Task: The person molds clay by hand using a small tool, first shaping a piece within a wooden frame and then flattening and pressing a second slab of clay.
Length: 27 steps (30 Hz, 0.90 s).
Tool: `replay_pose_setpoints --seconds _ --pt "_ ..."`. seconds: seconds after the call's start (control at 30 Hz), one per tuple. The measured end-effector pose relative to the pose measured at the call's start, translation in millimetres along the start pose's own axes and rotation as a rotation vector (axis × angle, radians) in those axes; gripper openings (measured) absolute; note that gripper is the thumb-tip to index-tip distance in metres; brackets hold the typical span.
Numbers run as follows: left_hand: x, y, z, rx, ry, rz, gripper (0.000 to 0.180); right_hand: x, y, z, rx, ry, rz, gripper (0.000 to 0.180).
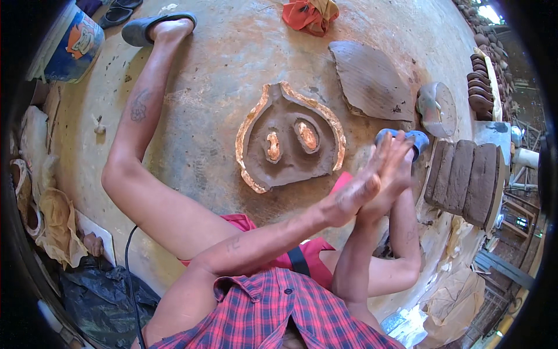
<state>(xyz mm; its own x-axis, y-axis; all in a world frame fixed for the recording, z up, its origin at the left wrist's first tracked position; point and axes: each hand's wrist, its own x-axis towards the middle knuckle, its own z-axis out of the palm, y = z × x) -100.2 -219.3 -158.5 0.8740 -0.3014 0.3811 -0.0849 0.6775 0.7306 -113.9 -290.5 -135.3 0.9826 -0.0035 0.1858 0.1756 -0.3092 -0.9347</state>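
My left hand (352,200) and my right hand (390,177) are pressed palm to palm, to the right of a clay piece on the floor. Their fingers stretch upward and look slightly blurred; whether anything lies between the palms is hidden. The dark grey wet clay (289,171) lies inside an orange-and-white mould rim (246,131), open at its lower edge and narrowing to a neck at the top. Two crusty oval mould bumps, the left one (272,145) smaller than the right one (307,136), poke through holes in the clay. Neither hand touches it.
A flat clay slab (372,81) lies beyond my hands, beside a round grey container (439,110). Thick clay strips (463,181) are stacked at the right. At the far left stands a blue bucket (75,49); a red bag (309,16) lies at the back. My legs flank the mould.
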Motion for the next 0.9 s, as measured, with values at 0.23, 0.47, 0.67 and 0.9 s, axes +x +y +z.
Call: replay_pose_setpoints --seconds 0.23,0.47,0.67,0.9 --pt "-0.4 5.3 -11.9 -0.358 0.272 -0.368 0.112 -0.5 -1.6 17.6 -0.047 -0.028 -0.080 0.097" --pt "3.0 5.6 -12.9 -0.690 0.344 -0.358 0.106 -14.7 -12.5 31.0 -0.055 -0.160 -0.183 0.098" --pt "-4.5 -4.5 -13.0 -0.279 0.160 -0.243 0.108 4.0 21.6 16.3 0.074 0.072 0.102 0.097" --pt "-8.6 -1.6 -25.9 -0.636 0.140 -0.258 0.107 29.0 38.1 -1.5 -0.341 0.125 0.276 0.103"
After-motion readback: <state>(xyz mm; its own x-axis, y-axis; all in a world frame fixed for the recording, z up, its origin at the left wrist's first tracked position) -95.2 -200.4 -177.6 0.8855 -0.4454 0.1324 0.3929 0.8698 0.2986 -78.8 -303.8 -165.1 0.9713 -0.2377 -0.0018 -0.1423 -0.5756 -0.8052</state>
